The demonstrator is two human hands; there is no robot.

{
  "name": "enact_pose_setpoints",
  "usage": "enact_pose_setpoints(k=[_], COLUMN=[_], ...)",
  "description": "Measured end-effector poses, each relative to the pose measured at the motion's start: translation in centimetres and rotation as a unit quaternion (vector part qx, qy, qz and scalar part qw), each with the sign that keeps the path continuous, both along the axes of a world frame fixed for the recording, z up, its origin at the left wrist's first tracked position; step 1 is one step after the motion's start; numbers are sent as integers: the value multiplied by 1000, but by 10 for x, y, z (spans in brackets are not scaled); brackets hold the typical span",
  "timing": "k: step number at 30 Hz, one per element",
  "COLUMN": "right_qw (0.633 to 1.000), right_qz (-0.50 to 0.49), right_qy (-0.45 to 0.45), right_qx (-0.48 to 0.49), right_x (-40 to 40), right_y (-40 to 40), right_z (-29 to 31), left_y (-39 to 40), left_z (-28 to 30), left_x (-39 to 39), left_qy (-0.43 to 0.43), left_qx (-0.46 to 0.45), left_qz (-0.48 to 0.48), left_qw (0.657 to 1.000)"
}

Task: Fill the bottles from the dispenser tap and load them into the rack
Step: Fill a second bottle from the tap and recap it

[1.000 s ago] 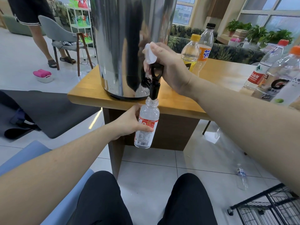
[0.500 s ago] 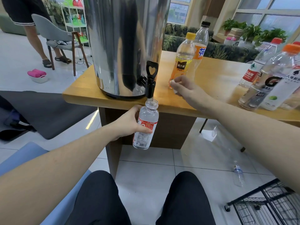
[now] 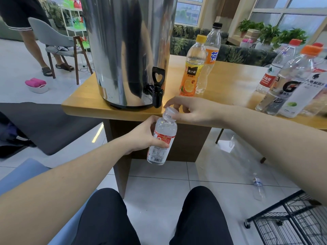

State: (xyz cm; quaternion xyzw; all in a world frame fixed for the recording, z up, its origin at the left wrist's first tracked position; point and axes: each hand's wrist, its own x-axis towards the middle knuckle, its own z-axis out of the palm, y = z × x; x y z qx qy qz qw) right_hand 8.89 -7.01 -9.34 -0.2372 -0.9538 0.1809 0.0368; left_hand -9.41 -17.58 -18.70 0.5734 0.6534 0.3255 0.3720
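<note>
Head view: my left hand [image 3: 141, 137] grips the small bottle [image 3: 162, 138], long axis nearly upright, neck tipped toward one o'clock. My right hand [image 3: 191, 110] pinches the cap [image 3: 170, 110] right on the mouth. The rack [image 3: 290, 225] sits at five o'clock.

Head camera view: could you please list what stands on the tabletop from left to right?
Steel dispenser → black tap → yellow-capped orange juice bottle → black-capped Fanta bottle → red-capped water bottle → orange-capped Gatorade bottle.
</note>
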Motion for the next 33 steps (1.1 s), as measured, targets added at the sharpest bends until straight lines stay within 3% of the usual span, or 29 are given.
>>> enact_pose_setpoints(k=[7,14,16,22,33], right_qw=[993,977,976,995,991], right_qz=[43,-23,-30,-18,6], right_qy=[-100,-166,-166,-100,-122], right_qx=[53,133,134,-10,50], right_x=[1,0,3,22,42], right_y=[3,2,1,3,8], right_z=[23,15,11,10,33], left_y=[4,9,10,14,23], left_z=[2,2,2,-1,6], left_x=[6,20,24,29,35], left_qy=[13,27,22,7,11], left_qx=[7,8,4,-3,8], left_qz=[-22,-56,-70,-74,-82], left_qw=[1000,998,997,997,997])
